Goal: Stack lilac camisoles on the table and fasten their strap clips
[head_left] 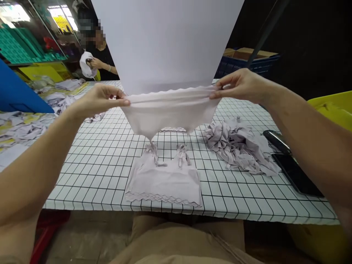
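A pale camisole [173,115] is stretched wide in the air, its wavy hem uppermost and its strap end hanging down. At the hem's left end, my left hand [101,97] pinches the cloth between thumb and fingers. The opposite end is pinched by my right hand [243,86]. Below, a flat stack of matching camisoles [165,179] lies on the table, with straps at the far side and wavy hems toward me. To the right sits a crumpled heap of similar pale cloth pieces [242,146].
The table [90,176] has a black-and-white grid cover. A phone [297,174] and a dark glossy object [276,141] lie at right. Behind the camisole rises a white panel [170,44]. A person [103,55] handles white cloth at back left, near loose garments [62,99].
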`<state>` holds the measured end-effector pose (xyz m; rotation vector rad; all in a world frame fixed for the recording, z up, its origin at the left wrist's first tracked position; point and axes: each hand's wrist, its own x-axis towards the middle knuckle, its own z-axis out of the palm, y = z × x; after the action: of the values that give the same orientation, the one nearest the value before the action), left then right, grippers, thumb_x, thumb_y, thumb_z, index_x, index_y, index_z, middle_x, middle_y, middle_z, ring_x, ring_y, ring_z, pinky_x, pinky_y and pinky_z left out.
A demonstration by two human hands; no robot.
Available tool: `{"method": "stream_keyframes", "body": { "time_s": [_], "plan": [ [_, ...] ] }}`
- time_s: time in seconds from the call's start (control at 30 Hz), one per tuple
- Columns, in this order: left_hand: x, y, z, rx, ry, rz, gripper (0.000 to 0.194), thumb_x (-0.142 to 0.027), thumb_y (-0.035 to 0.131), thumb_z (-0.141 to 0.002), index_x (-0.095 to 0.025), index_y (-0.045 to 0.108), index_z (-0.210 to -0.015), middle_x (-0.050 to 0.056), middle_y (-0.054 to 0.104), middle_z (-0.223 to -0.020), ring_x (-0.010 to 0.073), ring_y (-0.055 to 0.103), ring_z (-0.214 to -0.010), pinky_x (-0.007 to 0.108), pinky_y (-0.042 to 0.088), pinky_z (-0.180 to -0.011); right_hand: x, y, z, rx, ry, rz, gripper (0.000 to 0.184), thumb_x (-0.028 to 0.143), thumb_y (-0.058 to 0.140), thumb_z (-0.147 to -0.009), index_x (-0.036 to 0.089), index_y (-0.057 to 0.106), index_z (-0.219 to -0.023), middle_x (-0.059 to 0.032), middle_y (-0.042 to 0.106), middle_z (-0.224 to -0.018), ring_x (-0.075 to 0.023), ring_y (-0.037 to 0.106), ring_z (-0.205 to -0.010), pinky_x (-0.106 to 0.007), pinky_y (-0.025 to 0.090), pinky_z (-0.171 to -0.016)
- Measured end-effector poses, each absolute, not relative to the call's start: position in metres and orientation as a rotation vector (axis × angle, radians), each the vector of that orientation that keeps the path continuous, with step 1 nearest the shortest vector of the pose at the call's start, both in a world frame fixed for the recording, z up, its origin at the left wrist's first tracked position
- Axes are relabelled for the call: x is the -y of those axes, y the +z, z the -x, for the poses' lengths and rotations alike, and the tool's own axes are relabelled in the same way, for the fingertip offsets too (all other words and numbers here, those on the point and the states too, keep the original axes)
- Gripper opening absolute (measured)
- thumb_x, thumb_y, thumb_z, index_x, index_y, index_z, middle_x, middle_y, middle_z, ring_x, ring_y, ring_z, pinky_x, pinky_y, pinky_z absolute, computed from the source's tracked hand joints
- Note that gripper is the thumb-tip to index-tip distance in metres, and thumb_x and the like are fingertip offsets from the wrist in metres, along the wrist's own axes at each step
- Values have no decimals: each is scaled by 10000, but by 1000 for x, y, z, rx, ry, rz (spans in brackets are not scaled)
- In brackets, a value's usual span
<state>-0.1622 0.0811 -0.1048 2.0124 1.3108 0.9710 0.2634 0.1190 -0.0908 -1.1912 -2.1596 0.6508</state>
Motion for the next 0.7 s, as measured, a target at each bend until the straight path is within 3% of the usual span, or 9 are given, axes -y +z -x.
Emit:
{"method": "stream_keyframes", "body": {
  "time_s": [0.07,0.13,0.2,0.27,0.4,0.47,0.53,0.6,0.7],
  "plan": [
    [-81,-91,156,-1475,984,-2202,404,-331,879,-681,-132,768,-1015,11,599,-772,141,493,-757,335,457,-863,-116,-83,-258,2132,430,1170,270,448,876,-718,214,745,-754,-26,594,-702,-188,537,-781,-435,459,-833],
    [-74,-79,149,-1594,1039,-2363,435,-309,858,-718,-108,751,-1088,13,579,-826,143,462,-820,361,422,-959,-104,-77,-252,2109,314,1115,221,444,853,-759,289,753,-881,-48,634,-800,-256,566,-913,-489,439,-939],
    [-58,-76,144,-1658,1086,-2493,352,-355,822,-765,-99,761,-1000,21,572,-861,158,465,-896,374,381,-1037,-84,-80,-249,2103,230,1107,237,464,822,-787,348,743,-978,-59,643,-883,-305,562,-1016,-535,405,-1007],
    [-35,-89,142,-1666,1139,-2565,296,-391,791,-791,-117,756,-895,27,578,-906,171,486,-956,364,380,-1046,-59,-96,-247,2113,152,1126,215,489,792,-805,332,742,-944,-71,621,-871,-326,555,-1026,-566,418,-973],
    [10,-162,142,-1559,1086,-2414,177,-356,717,-824,-180,735,-838,41,668,-978,157,568,-845,292,490,-751,-15,-173,-245,2205,296,1112,149,406,688,-877,280,701,-798,-61,628,-843,-300,558,-981,-490,489,-812],
    [19,-203,142,-1571,918,-2252,115,-288,666,-803,-193,725,-829,29,702,-827,144,583,-691,284,487,-632,-5,-217,-242,2239,475,1128,169,371,670,-873,248,677,-757,-62,666,-900,-274,593,-945,-452,489,-814],
    [13,-230,141,-1668,827,-2098,92,-247,642,-746,-202,718,-775,5,690,-691,138,580,-583,280,488,-578,-10,-246,-239,2262,641,1191,198,362,647,-877,221,664,-739,-53,674,-804,-241,611,-827,-410,473,-770],
    [-3,-238,140,-1714,825,-1979,120,-248,644,-726,-207,730,-798,-8,678,-632,153,623,-590,274,510,-577,-30,-254,-236,2240,688,1291,200,355,650,-872,208,661,-737,-35,662,-726,-211,587,-742,-382,447,-732],
    [-25,-225,138,-1628,916,-1894,200,-310,671,-760,-209,750,-914,-3,707,-679,176,683,-697,274,548,-615,-73,-222,-230,2090,573,1333,193,345,714,-839,205,645,-726,-27,644,-736,-188,541,-761,-385,432,-777]
  ]
}}
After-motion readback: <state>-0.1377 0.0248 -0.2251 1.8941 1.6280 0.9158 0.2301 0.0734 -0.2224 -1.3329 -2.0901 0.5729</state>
